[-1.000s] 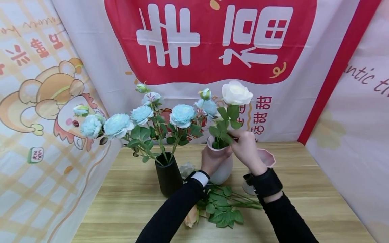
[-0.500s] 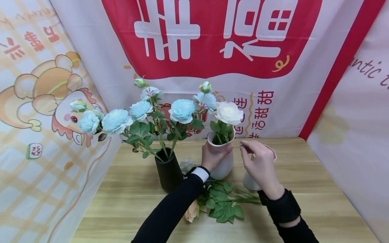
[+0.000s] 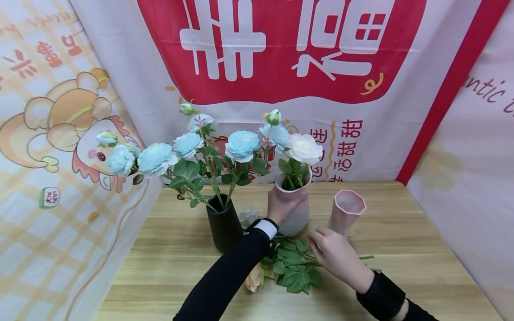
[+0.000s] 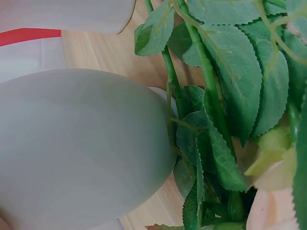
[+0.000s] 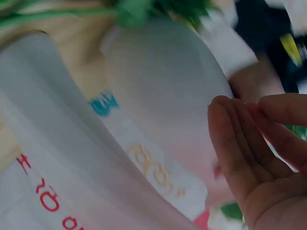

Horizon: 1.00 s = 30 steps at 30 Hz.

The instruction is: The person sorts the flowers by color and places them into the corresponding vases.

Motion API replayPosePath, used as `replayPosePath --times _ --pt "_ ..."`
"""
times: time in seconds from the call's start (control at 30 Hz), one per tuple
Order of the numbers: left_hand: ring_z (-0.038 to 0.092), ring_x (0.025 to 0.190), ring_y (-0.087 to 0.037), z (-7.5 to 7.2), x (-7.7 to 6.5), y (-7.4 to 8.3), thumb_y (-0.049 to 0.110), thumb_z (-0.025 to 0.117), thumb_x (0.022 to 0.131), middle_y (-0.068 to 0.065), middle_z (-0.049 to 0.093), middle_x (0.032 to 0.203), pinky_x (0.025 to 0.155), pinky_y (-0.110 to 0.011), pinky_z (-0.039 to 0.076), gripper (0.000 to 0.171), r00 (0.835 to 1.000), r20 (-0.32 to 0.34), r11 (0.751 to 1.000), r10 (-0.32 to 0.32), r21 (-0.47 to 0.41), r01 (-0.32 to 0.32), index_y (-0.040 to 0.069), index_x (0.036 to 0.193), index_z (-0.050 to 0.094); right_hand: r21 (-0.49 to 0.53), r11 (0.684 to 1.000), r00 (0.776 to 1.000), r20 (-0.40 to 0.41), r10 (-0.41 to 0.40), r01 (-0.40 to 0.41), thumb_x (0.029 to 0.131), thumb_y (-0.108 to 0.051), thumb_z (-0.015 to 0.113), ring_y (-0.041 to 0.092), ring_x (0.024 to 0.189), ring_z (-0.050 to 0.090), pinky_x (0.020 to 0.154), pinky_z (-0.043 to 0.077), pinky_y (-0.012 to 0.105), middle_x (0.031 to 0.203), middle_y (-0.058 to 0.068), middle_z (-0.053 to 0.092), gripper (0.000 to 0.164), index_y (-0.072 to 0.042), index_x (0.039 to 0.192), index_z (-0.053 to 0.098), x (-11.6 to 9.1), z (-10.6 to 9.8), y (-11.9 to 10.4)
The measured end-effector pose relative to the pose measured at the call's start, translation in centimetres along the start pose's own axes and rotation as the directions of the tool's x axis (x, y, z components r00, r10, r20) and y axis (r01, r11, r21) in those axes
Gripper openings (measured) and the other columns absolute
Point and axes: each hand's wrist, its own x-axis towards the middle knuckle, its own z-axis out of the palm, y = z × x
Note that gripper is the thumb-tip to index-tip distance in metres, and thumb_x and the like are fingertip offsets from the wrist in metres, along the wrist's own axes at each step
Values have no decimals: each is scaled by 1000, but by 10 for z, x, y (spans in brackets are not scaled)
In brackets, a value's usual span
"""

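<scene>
My left hand [image 3: 284,206] grips the neck of a rounded, pale pink-white vase [image 3: 296,222]. A white rose [image 3: 305,149] stands in that vase, its leaves at the rim. In the left wrist view the vase body [image 4: 81,148] fills the left side. My right hand [image 3: 339,256] hangs over green stems and leaves [image 3: 296,274] on the table. Its fingers are loosely bent and hold nothing, as the right wrist view shows. Just beyond it stands a faceted pink vase [image 3: 343,218] with nothing showing in its mouth. A peach flower [image 3: 254,278] lies beside the leaves.
On the left, a black vase [image 3: 225,229] holds several light blue flowers [image 3: 242,146], which spread wide toward the left wall. A whitish flower [image 3: 249,217] lies between the black vase and my left hand. Printed cloth [image 3: 321,102] hangs behind the wooden table [image 3: 168,267].
The right hand lowered the white rose into the rounded vase and let go, then moved down toward the stems on the table. The left hand has kept its grip on the vase.
</scene>
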Motion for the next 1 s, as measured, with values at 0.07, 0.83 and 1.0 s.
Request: replayPosePath --times 0.07,0.83,1.0 --pt "64 93 -12 1 -1 0 53 80 70 -1 68 110 74 -30 54 80 1000 1 1000 -3 -8 3 13 135 54 -26 999 998 47 -28 29 78 -2 74 12 64 55 53 50 29 74 -3 52 10 -6 83 67 -10 6 2" --pt "65 96 -14 -1 -2 -1 54 79 71 -2 67 112 75 -32 54 79 1000 -12 1000 -1 -19 1 13 135 54 -135 987 955 292 -42 85 75 13 64 23 87 58 72 54 34 98 11 57 37 6 111 64 -51 57 28" --pt "65 94 -14 2 -1 1 51 79 71 -3 68 111 75 -31 54 77 1000 -15 999 3 -34 -4 12 133 55 -160 985 959 284 -21 69 72 16 67 23 81 58 67 54 35 91 10 57 36 6 106 66 -54 63 32"
